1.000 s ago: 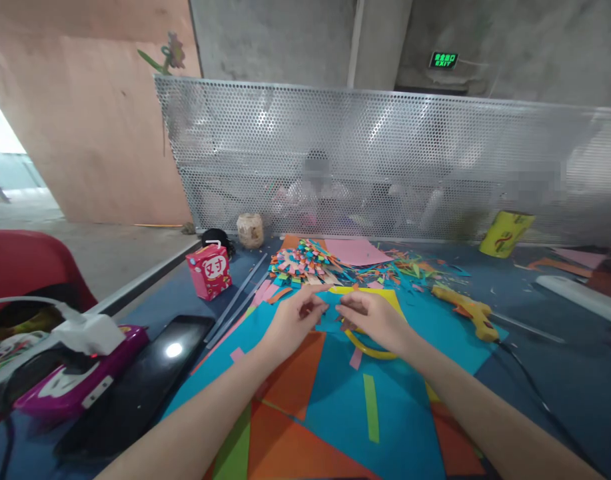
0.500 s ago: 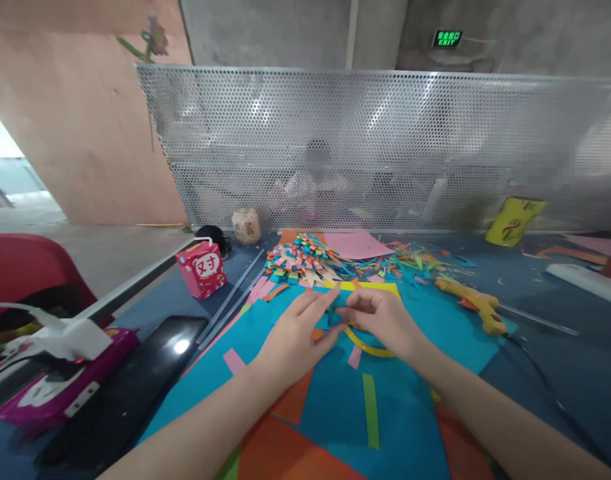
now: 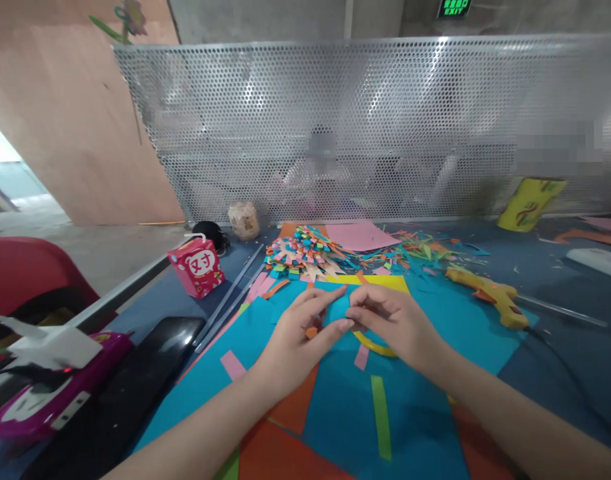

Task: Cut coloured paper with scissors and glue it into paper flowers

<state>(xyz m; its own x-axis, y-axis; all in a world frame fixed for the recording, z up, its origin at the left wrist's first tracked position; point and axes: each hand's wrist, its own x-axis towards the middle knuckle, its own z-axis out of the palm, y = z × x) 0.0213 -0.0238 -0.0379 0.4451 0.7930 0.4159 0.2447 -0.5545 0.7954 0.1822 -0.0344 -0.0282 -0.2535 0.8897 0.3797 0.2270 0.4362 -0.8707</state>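
Observation:
My left hand and my right hand meet over a blue paper sheet in the middle of the table. Both pinch a small blue paper piece between thumb and fingers, just above the sheet. A small orange scrap shows under my left fingers. A yellow ring-shaped handle lies partly hidden beneath my right hand. A green strip and a pink strip lie on the blue sheet nearer me.
A pile of coloured folded strips and a pink sheet lie behind the hands. A yellow glue gun lies right. A red drink carton, black tablet and purple device are left. A perforated metal screen closes the back.
The view has tilted down and the hands sit slightly lower in it. My left fingers have stretched out more along the blue piece while the right hand keeps its pinch.

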